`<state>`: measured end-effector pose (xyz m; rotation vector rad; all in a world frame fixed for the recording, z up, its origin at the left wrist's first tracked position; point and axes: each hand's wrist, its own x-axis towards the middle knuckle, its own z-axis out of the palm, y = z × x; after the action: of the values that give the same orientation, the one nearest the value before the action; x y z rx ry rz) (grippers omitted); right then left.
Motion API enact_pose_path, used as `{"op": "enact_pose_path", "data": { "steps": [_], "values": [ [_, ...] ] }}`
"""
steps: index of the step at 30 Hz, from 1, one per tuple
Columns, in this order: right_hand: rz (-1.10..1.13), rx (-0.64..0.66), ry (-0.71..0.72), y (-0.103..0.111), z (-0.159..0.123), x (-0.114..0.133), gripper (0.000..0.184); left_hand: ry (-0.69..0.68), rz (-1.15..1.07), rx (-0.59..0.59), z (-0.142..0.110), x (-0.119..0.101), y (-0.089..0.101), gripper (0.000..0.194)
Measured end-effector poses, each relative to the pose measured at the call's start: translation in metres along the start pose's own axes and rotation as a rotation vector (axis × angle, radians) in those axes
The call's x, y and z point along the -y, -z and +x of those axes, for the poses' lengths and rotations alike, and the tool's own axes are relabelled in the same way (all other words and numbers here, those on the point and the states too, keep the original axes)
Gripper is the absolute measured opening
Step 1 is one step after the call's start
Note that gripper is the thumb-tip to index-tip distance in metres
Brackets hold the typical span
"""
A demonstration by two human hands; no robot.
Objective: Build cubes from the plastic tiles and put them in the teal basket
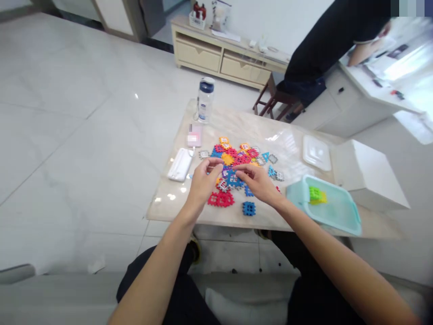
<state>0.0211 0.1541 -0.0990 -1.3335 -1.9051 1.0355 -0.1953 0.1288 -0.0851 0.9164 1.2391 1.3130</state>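
Note:
Over a pile of plastic interlocking tiles, my left hand [205,177] has its thumb and fingers pinched together; what lies between the tips is too small to make out. My right hand [256,181] comes in from the other side, thumb and index finger closed at the edge of a blue interlocking tile [232,178]. Below the hands lie joined red tiles [221,198] and a stack of blue square tiles [249,208]. Beyond the fingertips, an orange-yellow tile [228,159] sits among red, grey and blue ones.
A turquoise bin [338,221] with green and yellow tiles stands right, near a white lid [316,152] and white box [375,174]. Left are a white power bank [181,164], a pink card [194,135] and a water bottle [204,101]. Another person [324,49] stands behind.

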Motion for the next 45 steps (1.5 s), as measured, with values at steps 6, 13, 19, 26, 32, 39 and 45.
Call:
{"op": "enact_pose_path", "data": {
  "steps": [6,13,19,26,32,39,45],
  "values": [
    [-0.015,0.113,-0.049,0.069,-0.065,0.007,0.032,0.079,0.166,0.493,-0.023,0.027,-0.056,0.026],
    [-0.404,-0.088,0.019,0.086,-0.088,-0.008,0.056,0.246,0.028,0.300,-0.024,0.034,-0.091,0.035],
    [-0.671,-0.073,0.067,0.075,-0.096,-0.016,0.054,0.266,0.055,0.313,-0.030,0.045,-0.103,0.040],
    [-0.676,-0.003,0.108,0.070,-0.096,-0.019,0.048,0.284,0.072,0.391,-0.035,0.055,-0.100,0.042],
    [-0.823,0.268,0.091,0.047,-0.096,-0.042,0.051,0.337,-0.085,0.101,-0.011,0.042,-0.065,0.032],
    [-0.942,0.398,0.070,0.026,-0.099,-0.051,0.036,0.418,-0.296,-0.051,0.004,0.027,-0.033,0.021],
    [-0.998,0.428,0.031,0.022,-0.098,-0.049,0.037,0.489,-0.367,-0.050,0.002,0.027,-0.034,0.021]
  ]
}}
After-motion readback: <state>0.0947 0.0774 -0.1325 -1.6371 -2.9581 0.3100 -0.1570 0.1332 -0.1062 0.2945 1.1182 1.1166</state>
